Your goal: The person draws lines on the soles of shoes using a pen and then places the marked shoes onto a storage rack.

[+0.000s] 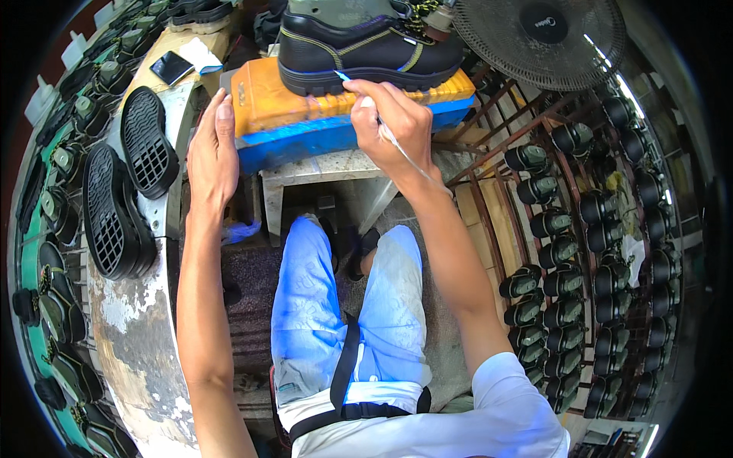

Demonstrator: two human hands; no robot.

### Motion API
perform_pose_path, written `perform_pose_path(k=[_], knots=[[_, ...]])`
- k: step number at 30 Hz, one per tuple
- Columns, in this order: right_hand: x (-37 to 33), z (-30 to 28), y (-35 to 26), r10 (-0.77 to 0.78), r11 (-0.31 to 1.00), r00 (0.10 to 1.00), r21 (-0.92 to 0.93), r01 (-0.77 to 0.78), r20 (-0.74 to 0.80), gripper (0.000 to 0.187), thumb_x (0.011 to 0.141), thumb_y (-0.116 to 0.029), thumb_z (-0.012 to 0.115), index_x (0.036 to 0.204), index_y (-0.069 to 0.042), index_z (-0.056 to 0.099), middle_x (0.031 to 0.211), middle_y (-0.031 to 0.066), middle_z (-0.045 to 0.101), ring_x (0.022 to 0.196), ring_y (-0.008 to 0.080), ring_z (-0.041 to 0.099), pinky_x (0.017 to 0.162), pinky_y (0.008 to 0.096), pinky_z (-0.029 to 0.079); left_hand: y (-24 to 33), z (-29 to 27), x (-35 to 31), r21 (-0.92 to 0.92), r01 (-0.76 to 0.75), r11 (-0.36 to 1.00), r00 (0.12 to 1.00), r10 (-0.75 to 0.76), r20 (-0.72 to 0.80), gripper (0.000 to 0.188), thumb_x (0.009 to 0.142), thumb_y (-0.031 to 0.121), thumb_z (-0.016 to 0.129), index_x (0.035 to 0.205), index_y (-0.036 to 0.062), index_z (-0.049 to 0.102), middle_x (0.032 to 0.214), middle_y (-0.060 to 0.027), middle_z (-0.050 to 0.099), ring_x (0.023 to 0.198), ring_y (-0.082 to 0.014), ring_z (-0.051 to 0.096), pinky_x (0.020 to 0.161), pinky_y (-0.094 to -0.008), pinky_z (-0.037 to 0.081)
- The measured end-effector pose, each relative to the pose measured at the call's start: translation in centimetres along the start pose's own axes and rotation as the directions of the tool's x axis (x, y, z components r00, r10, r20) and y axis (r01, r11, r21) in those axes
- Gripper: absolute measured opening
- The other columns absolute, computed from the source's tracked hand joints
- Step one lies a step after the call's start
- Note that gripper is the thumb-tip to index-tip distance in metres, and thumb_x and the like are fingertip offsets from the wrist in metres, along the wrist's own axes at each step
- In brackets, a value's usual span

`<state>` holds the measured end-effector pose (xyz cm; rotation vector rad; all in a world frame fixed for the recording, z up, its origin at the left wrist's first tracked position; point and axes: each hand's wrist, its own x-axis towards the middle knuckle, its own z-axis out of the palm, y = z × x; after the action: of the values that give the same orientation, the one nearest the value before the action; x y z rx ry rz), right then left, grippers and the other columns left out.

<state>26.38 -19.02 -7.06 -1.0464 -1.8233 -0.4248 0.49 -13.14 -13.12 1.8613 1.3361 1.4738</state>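
I have the black shoe (366, 57) standing on top of the yellow-and-blue box (256, 103). My view shows the right hand (398, 126) pinching a slim pen-like tool (342, 76), its blue tip at the shoe's sole edge, just above the box. The left hand (214, 156) grasps nothing, fingers straight, beside the box's left end; whether they touch, I cannot tell. Left of the box I see dark soles (145, 137) and a phone (171, 69); to its right, a fan (496, 34) and rows of footwear (551, 223).
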Motion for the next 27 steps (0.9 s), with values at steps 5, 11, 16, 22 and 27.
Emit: perform_pose_path(k=[5, 11, 16, 22, 27], knots=[[-0.5, -0.6, 1.7, -0.013, 0.999, 0.998, -0.033, 0.011, -0.057, 0.028, 0.081, -0.005, 0.065, 0.108, -0.003, 0.074, 0.080, 0.0117, 0.070, 0.065, 0.0289, 0.069, 0.060, 0.0377, 0.056, -1.1, 0.9, 1.3, 0.044, 0.033, 0.998, 0.999, -0.032, -0.021, 0.056, 0.114, 0.045, 0.038, 0.149, 0.0053, 0.056, 0.140, -0.0200, 0.067, 0.132, -0.0359, 0.062, 0.112, -0.0408, 0.045], [-1.9, -4.4, 2.7, 0.082, 0.980, 0.994, -0.176, -0.093, -0.069, 0.026, 0.086, 0.000, 0.061, 0.107, -0.001, 0.077, 0.081, 0.0154, 0.072, 0.066, 0.0276, 0.070, 0.061, 0.0358, 0.055, -4.0, 1.5, 3.9, -0.101, -0.014, 0.995, 0.995, 0.023, 0.093, 0.055, 0.116, 0.036, 0.034, 0.147, -0.0035, 0.056, 0.155, -0.0162, 0.056, 0.142, -0.0256, 0.053, 0.120, -0.0347, 0.036], [-2.8, -7.8, 2.9, 0.130, 0.970, 0.992, -0.208, -0.127, -0.002, 0.024, 0.091, -0.003, 0.059, 0.106, 0.000, 0.077, 0.081, 0.0148, 0.073, 0.068, 0.0248, 0.072, 0.063, 0.0340, 0.056, -5.9, 1.4, 6.4, -0.278, 0.103, 0.955, 0.981, -0.051, 0.189, 0.049, 0.116, 0.036, 0.041, 0.145, 0.0028, 0.062, 0.141, -0.0111, 0.065, 0.127, -0.0191, 0.060, 0.111, -0.0316, 0.042], [-2.3, -11.7, 2.9, 0.185, 0.959, 0.983, -0.222, -0.179, 0.007, 0.023, 0.090, -0.004, 0.058, 0.103, 0.001, 0.077, 0.081, 0.0145, 0.073, 0.068, 0.0220, 0.072, 0.063, 0.0324, 0.057, -7.0, 2.5, 9.4, -0.395, 0.271, 0.878, 0.952, -0.184, 0.245, 0.046, 0.115, 0.032, 0.046, 0.148, 0.0029, 0.059, 0.147, -0.0121, 0.062, 0.135, -0.0200, 0.054, 0.117, -0.0318, 0.035], [-1.7, -15.8, 3.4, 0.160, 0.965, 0.974, -0.180, -0.188, -0.159, 0.024, 0.084, -0.004, 0.061, 0.101, -0.001, 0.078, 0.078, 0.0173, 0.073, 0.063, 0.0259, 0.072, 0.058, 0.0345, 0.056, -7.4, 2.5, 9.0, -0.457, 0.266, 0.849, 0.962, -0.202, 0.184, 0.043, 0.114, 0.024, 0.047, 0.149, 0.0025, 0.057, 0.150, -0.0112, 0.059, 0.137, -0.0198, 0.053, 0.118, -0.0312, 0.034]])
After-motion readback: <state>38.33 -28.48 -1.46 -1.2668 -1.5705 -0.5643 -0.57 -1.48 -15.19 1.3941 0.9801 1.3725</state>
